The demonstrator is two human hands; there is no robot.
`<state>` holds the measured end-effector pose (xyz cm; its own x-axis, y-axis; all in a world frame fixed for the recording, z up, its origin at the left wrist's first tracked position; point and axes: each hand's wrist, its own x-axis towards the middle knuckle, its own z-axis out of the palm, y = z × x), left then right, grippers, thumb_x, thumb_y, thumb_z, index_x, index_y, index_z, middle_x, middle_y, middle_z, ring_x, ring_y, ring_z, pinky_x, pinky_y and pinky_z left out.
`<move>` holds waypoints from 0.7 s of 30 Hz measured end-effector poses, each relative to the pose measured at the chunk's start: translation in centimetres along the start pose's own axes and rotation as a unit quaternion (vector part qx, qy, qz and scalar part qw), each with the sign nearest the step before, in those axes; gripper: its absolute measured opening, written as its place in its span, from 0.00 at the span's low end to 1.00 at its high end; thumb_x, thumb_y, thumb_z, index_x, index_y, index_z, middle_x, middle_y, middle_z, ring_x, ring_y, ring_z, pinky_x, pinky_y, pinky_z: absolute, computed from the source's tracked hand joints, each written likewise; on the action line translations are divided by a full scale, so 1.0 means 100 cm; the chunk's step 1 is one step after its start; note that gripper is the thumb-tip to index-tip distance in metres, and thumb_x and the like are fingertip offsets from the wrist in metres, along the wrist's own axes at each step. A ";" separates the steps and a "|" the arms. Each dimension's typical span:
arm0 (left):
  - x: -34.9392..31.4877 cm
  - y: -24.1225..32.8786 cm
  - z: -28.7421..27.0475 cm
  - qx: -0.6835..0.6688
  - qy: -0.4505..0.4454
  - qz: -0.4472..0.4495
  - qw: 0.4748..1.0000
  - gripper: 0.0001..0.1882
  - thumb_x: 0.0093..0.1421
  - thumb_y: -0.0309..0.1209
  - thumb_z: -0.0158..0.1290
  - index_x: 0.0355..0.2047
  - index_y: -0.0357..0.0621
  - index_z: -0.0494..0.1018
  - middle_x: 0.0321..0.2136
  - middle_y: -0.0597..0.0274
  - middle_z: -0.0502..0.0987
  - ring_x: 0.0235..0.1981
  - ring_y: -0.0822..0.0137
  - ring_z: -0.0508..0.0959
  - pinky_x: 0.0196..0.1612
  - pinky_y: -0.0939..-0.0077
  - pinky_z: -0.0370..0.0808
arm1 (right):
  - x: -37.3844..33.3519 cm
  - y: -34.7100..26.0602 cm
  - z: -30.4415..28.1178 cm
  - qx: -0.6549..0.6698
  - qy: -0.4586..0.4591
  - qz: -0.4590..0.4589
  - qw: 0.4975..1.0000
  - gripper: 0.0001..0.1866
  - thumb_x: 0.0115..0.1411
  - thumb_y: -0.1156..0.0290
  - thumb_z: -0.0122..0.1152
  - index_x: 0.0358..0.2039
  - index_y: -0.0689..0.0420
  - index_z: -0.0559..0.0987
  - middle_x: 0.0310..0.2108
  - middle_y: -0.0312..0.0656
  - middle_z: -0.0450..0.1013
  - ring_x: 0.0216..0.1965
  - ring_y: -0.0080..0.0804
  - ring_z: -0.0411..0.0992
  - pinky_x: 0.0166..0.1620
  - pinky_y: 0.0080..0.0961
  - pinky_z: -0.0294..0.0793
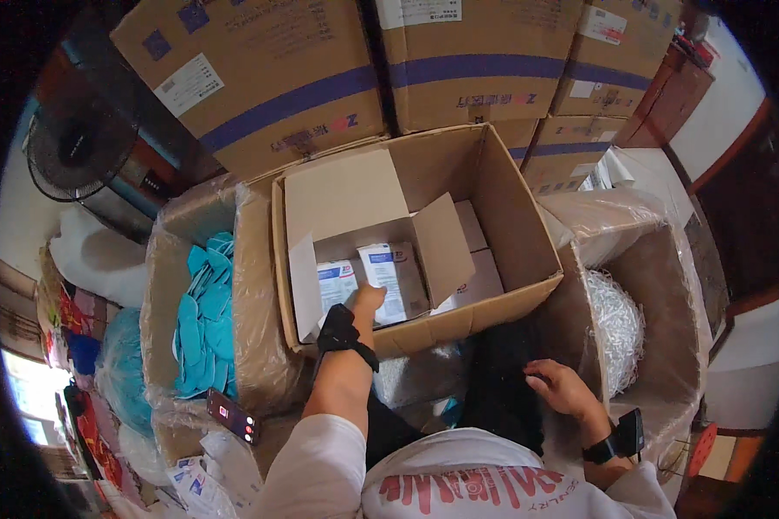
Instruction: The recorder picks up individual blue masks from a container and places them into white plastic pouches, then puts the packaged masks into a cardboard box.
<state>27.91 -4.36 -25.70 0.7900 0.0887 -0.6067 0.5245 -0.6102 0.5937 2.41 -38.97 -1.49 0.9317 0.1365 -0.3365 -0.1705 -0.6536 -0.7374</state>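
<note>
My left hand (370,299) reaches into an open small carton (346,227) that sits inside a larger cardboard box (523,227). Its fingers are closed at the edge of a white packet (379,264) with a blue label panel, which stands upright in the small carton. Beside that one leans a similar white and blue packet (337,278). My right hand (564,389) hovers over my right thigh, fingers loosely bent and a little apart, with nothing visible in it. A black band with a small device is strapped round each wrist.
At left, a plastic-lined box holds turquoise flat pieces (206,316); a phone (233,416) lies near its front corner. At right, another lined box holds a bundle of thin white strips (614,333). Tall cartons (472,69) are stacked behind. A fan (80,149) stands far left.
</note>
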 end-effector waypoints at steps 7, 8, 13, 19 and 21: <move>-0.025 0.019 -0.001 0.063 0.102 0.026 0.992 0.27 0.46 0.44 0.53 0.41 0.36 0.67 0.39 0.44 0.72 0.43 0.49 0.71 0.45 0.62 0.67 | 0.010 0.011 0.003 -0.009 0.005 -0.033 0.999 0.13 0.55 0.65 0.52 0.37 0.61 0.73 0.39 0.49 0.70 0.41 0.45 0.68 0.44 0.31 0.68; -0.034 0.024 -0.009 0.053 0.118 0.024 0.991 0.25 0.46 0.43 0.53 0.40 0.37 0.68 0.38 0.45 0.73 0.42 0.50 0.72 0.44 0.61 0.68 | 0.012 0.008 0.003 -0.013 0.002 -0.040 0.999 0.13 0.55 0.65 0.52 0.37 0.61 0.73 0.39 0.49 0.70 0.41 0.45 0.69 0.44 0.31 0.68; -0.027 0.023 -0.012 -0.048 0.214 0.118 0.969 0.14 0.54 0.34 0.49 0.36 0.36 0.68 0.30 0.52 0.75 0.30 0.59 0.74 0.34 0.68 0.68 | 0.020 -0.002 0.000 -0.016 -0.002 -0.050 0.999 0.13 0.55 0.66 0.52 0.36 0.62 0.73 0.37 0.49 0.70 0.39 0.46 0.69 0.42 0.31 0.68; -0.126 0.090 -0.086 -0.146 0.212 0.295 0.920 0.09 0.58 0.30 0.44 0.36 0.38 0.65 0.27 0.57 0.73 0.29 0.64 0.74 0.32 0.73 0.68 | 0.032 -0.021 -0.002 0.040 0.028 -0.041 0.998 0.12 0.55 0.68 0.53 0.37 0.62 0.73 0.36 0.47 0.71 0.37 0.38 0.70 0.38 0.27 0.69; -0.168 0.107 -0.113 -0.202 0.147 0.346 0.904 0.09 0.59 0.30 0.43 0.37 0.37 0.64 0.27 0.60 0.73 0.29 0.71 0.73 0.32 0.77 0.68 | 0.044 -0.027 0.002 0.098 0.069 -0.063 0.991 0.13 0.55 0.69 0.53 0.39 0.62 0.71 0.36 0.45 0.71 0.36 0.35 0.70 0.38 0.26 0.69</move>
<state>23.88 -3.45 -3.20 0.9925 0.0369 0.1165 -0.1025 -0.2681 0.9579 6.88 -36.49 -1.07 0.9822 0.0969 -0.1610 -0.0959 -0.4785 -0.8728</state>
